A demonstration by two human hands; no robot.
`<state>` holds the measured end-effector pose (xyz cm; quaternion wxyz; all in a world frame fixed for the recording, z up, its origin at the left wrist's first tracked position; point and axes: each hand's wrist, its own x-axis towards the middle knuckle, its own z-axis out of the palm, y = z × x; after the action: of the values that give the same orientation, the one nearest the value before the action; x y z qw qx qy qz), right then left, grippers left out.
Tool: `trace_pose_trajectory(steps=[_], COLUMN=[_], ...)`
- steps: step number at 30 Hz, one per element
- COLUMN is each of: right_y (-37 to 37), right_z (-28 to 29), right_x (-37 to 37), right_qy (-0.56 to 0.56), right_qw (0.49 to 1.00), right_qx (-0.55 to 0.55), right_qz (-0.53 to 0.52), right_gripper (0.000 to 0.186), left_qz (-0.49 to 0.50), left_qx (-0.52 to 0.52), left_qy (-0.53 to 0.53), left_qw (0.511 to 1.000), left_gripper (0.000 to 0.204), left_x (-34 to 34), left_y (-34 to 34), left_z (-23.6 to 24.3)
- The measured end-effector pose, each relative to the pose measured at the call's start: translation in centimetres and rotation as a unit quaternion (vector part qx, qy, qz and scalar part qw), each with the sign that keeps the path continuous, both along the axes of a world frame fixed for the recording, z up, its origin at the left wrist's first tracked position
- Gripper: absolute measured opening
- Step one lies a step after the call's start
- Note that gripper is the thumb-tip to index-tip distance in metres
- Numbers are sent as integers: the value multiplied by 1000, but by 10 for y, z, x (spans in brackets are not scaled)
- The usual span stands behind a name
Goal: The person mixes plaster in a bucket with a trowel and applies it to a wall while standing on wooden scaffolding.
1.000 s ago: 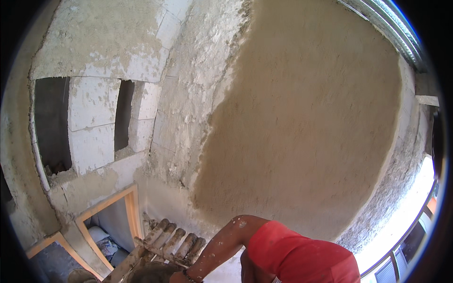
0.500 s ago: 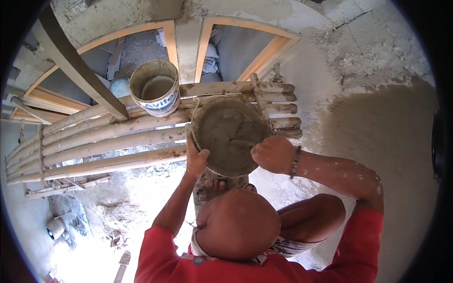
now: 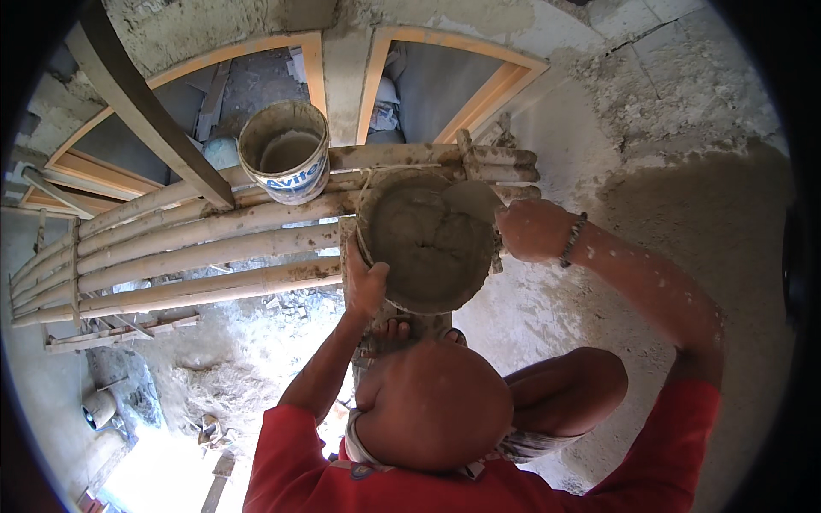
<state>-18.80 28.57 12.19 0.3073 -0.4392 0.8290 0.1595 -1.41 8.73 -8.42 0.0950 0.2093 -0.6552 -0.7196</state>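
A round pan [image 3: 428, 244] filled with wet grey mortar rests at the end of a bamboo scaffold platform [image 3: 188, 248]. My left hand [image 3: 363, 286] grips the pan's left rim. On the right rim my right hand [image 3: 526, 231] holds on, with a bead bracelet at the wrist. Both forearms rise from red sleeves at the lower edge. A bare head [image 3: 432, 406] and a bent knee [image 3: 564, 389] show below the pan, and a foot [image 3: 402, 329] sits just under it.
A mortar-smeared bucket [image 3: 286, 154] stands on the bamboo poles left of the pan. A slanted dark beam [image 3: 145, 111] crosses the scaffold. Wooden window frames [image 3: 479, 85] lie beyond. Fresh brown plaster covers the wall [image 3: 684, 222] at right. Rubble lies on the ground [image 3: 214, 385] far below.
The view swung down from the plastered wall to the scaffold. Both hands have stayed on the mortar pan over the last half second, hardly shifting.
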Motion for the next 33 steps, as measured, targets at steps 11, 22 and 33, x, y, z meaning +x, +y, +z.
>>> trace_pose_trajectory(steps=[11,22,33], right_y=[-14,94,172], right_z=[-56,10,-42], right_x=[70,18,42], right_qy=[-28,77,-193], right_qw=[993,988,894], right_qx=[-79,-134,-177], right_qz=[-85,20,-364], right_gripper=[25,24,34], left_qz=[-21,-51,-37], left_qx=[10,88,159], left_qy=[-23,-19,-11], left_qw=[999,995,987], left_gripper=[76,80,76], left_x=[-5,2,1], left_y=[1,-20,-12], left_z=[5,-16,-3])
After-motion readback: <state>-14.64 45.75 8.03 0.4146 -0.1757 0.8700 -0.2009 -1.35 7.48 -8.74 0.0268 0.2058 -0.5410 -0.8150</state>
